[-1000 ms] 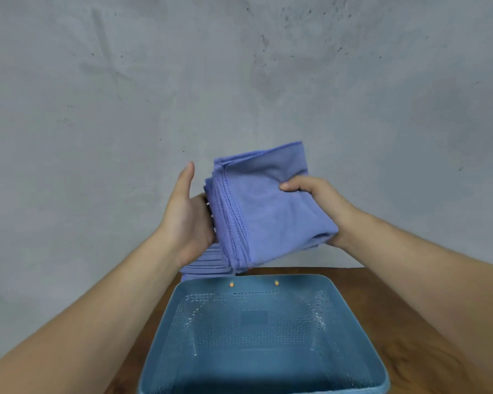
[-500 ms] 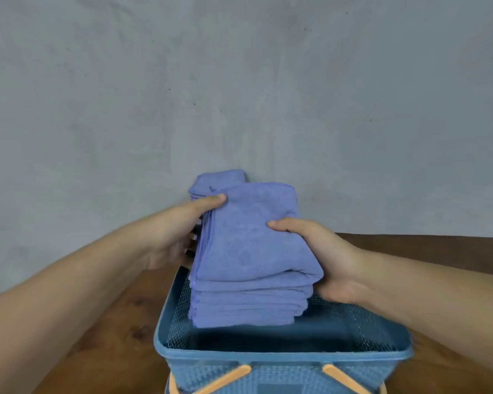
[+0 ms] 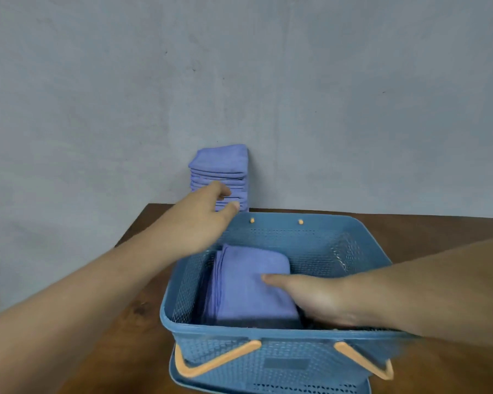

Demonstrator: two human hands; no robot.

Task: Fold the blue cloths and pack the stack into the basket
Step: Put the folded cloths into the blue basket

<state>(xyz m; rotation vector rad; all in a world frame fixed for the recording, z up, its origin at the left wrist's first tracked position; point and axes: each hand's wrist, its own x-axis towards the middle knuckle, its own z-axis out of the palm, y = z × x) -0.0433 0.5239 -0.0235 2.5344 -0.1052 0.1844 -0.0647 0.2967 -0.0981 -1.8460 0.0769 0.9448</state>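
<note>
A blue perforated basket (image 3: pixel 296 233) with orange handles (image 3: pixel 211 365) stands on the wooden table. A stack of folded blue cloths (image 3: pixel 248 288) lies inside it, against the left wall. My right hand (image 3: pixel 319 302) is down in the basket, with its thumb on top of that stack and its fingers hidden along the stack's right side. Behind the basket, a taller pile of folded blue cloths (image 3: pixel 222 163) stands against the wall. My left hand (image 3: pixel 199 220) reaches over the basket's far left corner, fingers extended at the lower part of that pile.
The brown wooden table (image 3: pixel 111 336) ends at a grey wall just behind the tall pile. Its left edge runs diagonally close to the basket. The right half of the basket floor is bare.
The stack went from held above the basket down to its floor. My left hand let go of it and moved back to the tall pile by the wall.
</note>
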